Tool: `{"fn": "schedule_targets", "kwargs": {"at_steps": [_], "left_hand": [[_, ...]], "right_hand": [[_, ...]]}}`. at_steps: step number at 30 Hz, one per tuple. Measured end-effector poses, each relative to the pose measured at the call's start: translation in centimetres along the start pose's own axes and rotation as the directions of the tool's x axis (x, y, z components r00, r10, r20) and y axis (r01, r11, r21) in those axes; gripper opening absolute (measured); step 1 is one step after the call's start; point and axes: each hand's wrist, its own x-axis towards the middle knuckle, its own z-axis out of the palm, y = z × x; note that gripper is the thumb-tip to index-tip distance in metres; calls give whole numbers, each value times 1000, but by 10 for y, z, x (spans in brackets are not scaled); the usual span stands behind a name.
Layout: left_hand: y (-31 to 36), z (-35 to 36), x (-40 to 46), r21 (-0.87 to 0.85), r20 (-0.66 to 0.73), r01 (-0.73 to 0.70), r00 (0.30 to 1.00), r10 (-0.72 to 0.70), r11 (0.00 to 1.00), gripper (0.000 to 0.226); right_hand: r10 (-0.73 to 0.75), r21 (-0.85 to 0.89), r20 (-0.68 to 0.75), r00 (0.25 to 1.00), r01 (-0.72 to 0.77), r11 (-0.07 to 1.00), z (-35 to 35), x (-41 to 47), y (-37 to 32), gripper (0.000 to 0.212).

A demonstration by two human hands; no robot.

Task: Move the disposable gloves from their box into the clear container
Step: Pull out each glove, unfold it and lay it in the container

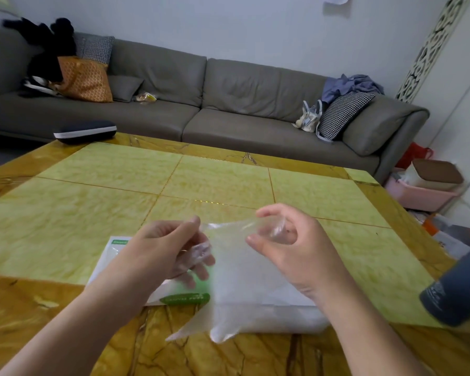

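Above box [136, 270], hands pinch glove [236, 267].

— Where does the glove box [114, 256] lie?

— Flat on the table [228, 183], near its front edge, left of centre. The left hand [171, 251] is above its right part, and the right hand [293, 251] is to the right of that. A disposable glove [236, 272] hangs between the two hands, held by both, and its lower end reaches the table in front of the box.

— And further back?

— A case [85, 131] sits at the table's far left corner. Behind the table runs a sofa [228, 104], with cushions [84, 78] at its left end and a bag [310, 118] beside a cushion at its right end. A basket [421, 192] stands on the floor, right of the table.
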Motion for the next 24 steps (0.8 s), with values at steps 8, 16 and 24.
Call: {"fn": "schedule_targets", "kwargs": {"at_steps": [8,16,24], "left_hand": [[-6,-5,-1,172,86,-67,995,53,983,18],[-7,-1,0,281,-143,-143,972,188,949,17],[10,65,-3,751,238,-464,853,464,469,24]], "right_hand": [[153,301,-33,988,-136,944,2,5,10,23],[105,172,-159,982,-77,982,-23,11,22,26],[39,-231,-123,992,-66,971,-23,21,49,40]]}}
